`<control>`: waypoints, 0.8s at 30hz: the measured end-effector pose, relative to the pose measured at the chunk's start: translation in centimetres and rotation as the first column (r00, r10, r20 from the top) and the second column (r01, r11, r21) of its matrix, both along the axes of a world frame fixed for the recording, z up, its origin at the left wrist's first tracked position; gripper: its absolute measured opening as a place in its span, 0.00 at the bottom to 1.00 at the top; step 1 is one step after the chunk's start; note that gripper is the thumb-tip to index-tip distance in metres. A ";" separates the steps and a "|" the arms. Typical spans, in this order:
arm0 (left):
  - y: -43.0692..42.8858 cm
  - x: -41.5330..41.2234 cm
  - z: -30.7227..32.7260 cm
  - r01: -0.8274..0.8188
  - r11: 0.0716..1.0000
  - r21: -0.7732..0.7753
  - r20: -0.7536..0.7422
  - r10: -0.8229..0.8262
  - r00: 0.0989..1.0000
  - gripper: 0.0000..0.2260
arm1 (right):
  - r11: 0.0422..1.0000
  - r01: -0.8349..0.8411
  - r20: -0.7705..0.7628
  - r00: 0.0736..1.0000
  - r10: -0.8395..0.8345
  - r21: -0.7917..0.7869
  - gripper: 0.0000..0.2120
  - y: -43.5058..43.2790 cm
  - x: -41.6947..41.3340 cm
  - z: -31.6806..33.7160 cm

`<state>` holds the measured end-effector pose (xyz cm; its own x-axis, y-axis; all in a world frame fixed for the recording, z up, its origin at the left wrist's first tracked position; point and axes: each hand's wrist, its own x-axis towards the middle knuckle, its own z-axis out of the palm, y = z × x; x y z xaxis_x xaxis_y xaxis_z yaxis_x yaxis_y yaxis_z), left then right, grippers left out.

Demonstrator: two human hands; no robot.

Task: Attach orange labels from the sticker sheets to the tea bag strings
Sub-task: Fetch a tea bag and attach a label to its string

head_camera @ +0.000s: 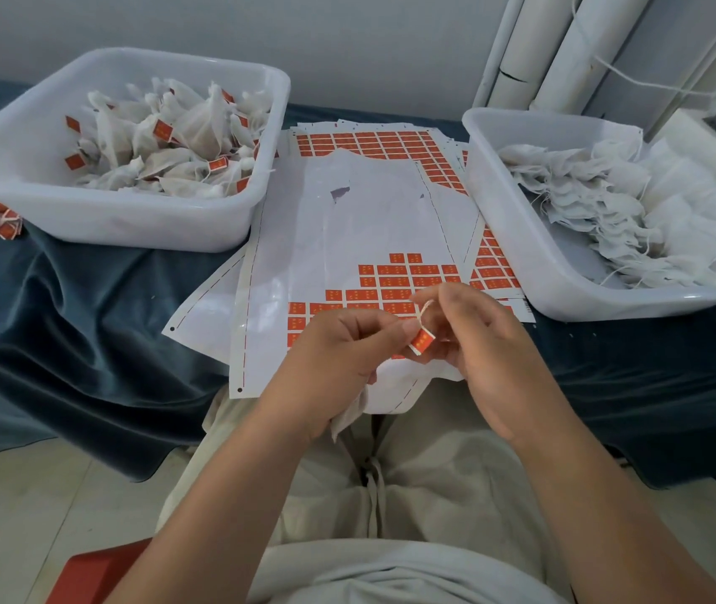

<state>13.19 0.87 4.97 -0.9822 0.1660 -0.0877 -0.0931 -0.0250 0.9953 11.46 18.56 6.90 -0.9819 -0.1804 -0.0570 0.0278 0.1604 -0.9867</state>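
Observation:
My left hand [339, 364] and my right hand [474, 337] meet over the near end of the sticker sheets [347, 237]. Between their fingertips is a small orange label [421, 342] folded on a white tea bag string [425, 310]. The right fingers pinch the string just above the label. The left thumb and forefinger press the label's edge, and a white tea bag [349, 414] hangs below the left palm, mostly hidden. Rows of orange labels [395, 276] remain on the top sheet.
A white tub [42, 211] at the left holds labelled tea bags. A second white tub [522, 255] at the right holds unlabelled bags with loose strings. Both stand on a dark blue cloth [86, 324]. White tubes [565, 45] lean on the wall behind.

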 end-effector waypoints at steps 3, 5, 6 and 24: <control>0.3 0.2 0.1 -0.103 0.992 -0.068 -0.123 0.094 0.988 0.09 | 0.976 -0.052 -0.071 0.995 0.069 0.210 0.21 -0.2 0.0 0.1; 0.3 0.5 0.3 -0.116 0.990 -0.083 -0.163 0.101 0.981 0.09 | 0.949 -0.058 -0.214 0.968 0.129 0.309 0.13 0.0 0.3 0.0; 0.3 0.5 0.4 -0.117 0.990 -0.082 -0.169 0.101 0.980 0.09 | 0.950 -0.049 -0.255 0.958 0.133 0.309 0.10 0.2 0.4 -0.2; 1.3 0.6 0.1 -0.271 0.947 -0.170 -0.197 0.237 0.951 0.08 | 0.850 0.001 -0.301 0.935 0.185 0.526 0.10 -0.2 0.7 -0.5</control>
